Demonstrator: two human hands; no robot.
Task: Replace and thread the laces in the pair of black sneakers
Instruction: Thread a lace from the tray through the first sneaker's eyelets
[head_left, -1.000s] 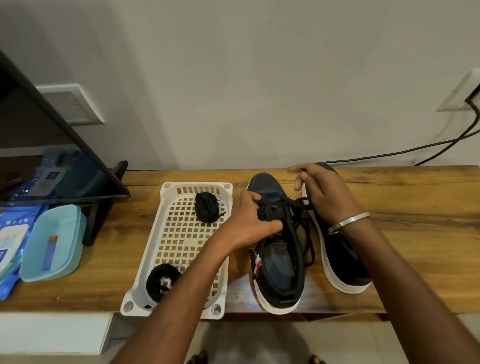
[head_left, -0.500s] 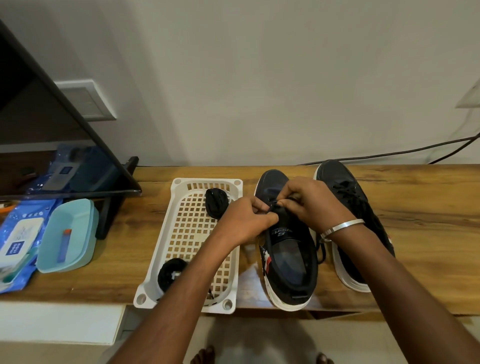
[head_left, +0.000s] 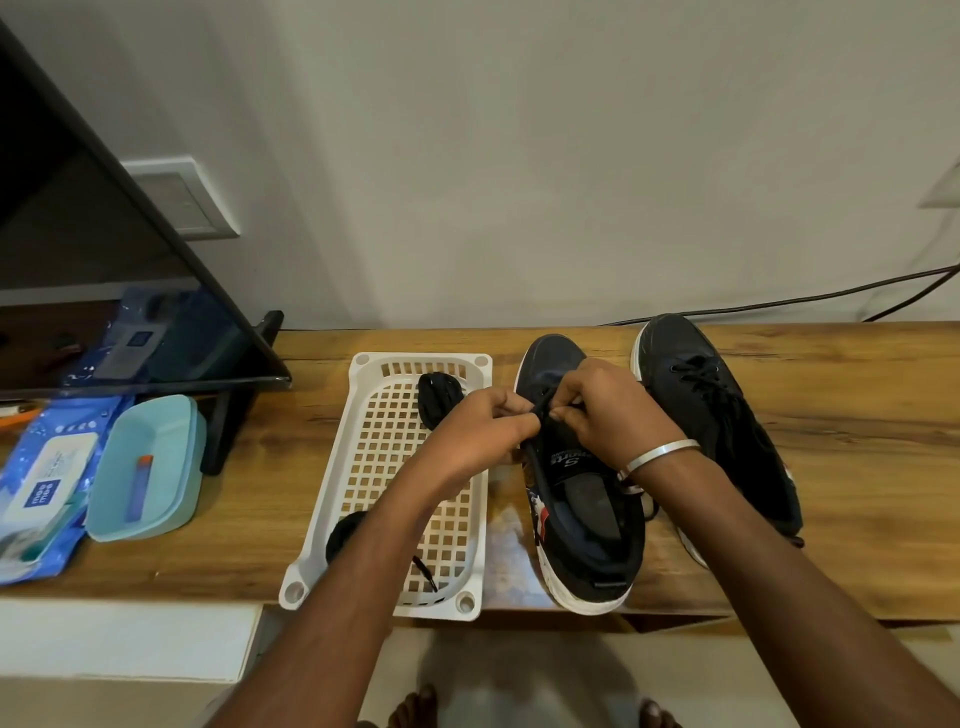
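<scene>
A black lace is pinched between the fingers of the left hand and right hand, above the near sneaker, which is set just right of the white basket; the second sneaker is placed beyond it on the wooden surface.

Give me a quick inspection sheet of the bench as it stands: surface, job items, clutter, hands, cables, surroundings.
Surface: wooden bench, a shiny patch by the basket.
Job's things: left sneaker being laced near its tongue; right sneaker beside it, laces threaded. White basket holds two black lace bundles.
Clutter: teal tray with a small blue tube; blue wipes pack.
Hands: left hand and right hand both pinch the black lace; a bangle on the right wrist.
Cables: black cable along the wall.
Surroundings: screen at left, wall plate, bare feet below.
</scene>
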